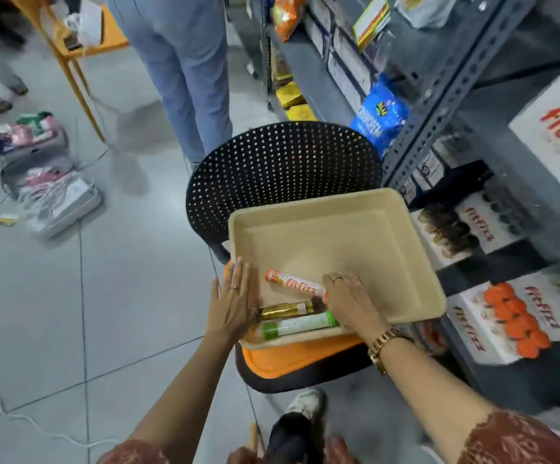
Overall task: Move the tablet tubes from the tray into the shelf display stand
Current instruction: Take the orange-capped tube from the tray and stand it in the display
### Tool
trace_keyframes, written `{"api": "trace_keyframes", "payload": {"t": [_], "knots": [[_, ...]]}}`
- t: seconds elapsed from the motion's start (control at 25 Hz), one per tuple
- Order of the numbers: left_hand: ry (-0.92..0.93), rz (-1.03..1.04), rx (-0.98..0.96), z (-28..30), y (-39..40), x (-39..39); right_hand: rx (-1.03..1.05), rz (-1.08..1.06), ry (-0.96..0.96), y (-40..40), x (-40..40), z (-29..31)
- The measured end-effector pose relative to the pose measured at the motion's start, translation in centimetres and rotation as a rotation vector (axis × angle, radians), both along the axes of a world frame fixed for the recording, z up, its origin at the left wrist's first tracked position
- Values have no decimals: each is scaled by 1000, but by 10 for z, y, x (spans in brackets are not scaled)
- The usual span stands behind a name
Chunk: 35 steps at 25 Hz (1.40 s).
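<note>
A beige tray (338,226) rests on a black chair with an orange seat (292,360). Three tablet tubes lie in its near corner: an orange-and-white tube (293,283), a gold tube (285,309) and a green-capped white tube (298,324). My left hand (235,299) lies flat with fingers spread on the tray's left rim, touching the gold tube's end. My right hand (349,301) reaches into the tray, fingers curled over the right ends of the orange and gold tubes. White display stands (506,316) with orange tube caps stand on the shelf at right.
A grey metal shelf rack (439,105) fills the right side, with a blue bag (380,112) and boxes. A person in jeans (184,72) stands behind the chair. Bags and cables (44,182) lie on the tiled floor at left, near an orange table leg (77,82).
</note>
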State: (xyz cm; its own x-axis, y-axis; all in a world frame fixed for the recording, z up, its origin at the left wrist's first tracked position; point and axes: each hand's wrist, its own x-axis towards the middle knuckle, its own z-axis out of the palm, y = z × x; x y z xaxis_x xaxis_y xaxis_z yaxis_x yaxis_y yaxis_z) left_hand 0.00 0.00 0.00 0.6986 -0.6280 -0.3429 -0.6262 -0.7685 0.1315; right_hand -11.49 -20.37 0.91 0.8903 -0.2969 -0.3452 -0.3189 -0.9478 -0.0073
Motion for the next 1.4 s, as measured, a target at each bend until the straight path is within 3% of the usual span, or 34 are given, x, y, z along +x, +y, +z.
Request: {"api": "trace_keyframes", "payload": {"t": [0.28, 0.84, 1.16, 1.4], "knots": [[-3, 4, -53, -30, 7, 4, 28, -12, 99, -3, 10, -13], [60, -11, 22, -15, 2, 7, 212, -96, 97, -5, 12, -8], [47, -19, 106, -9, 1, 9, 108, -92, -19, 0, 9, 5], [-68, -96, 12, 40, -29, 4, -61, 70, -65, -25, -5, 77]]}}
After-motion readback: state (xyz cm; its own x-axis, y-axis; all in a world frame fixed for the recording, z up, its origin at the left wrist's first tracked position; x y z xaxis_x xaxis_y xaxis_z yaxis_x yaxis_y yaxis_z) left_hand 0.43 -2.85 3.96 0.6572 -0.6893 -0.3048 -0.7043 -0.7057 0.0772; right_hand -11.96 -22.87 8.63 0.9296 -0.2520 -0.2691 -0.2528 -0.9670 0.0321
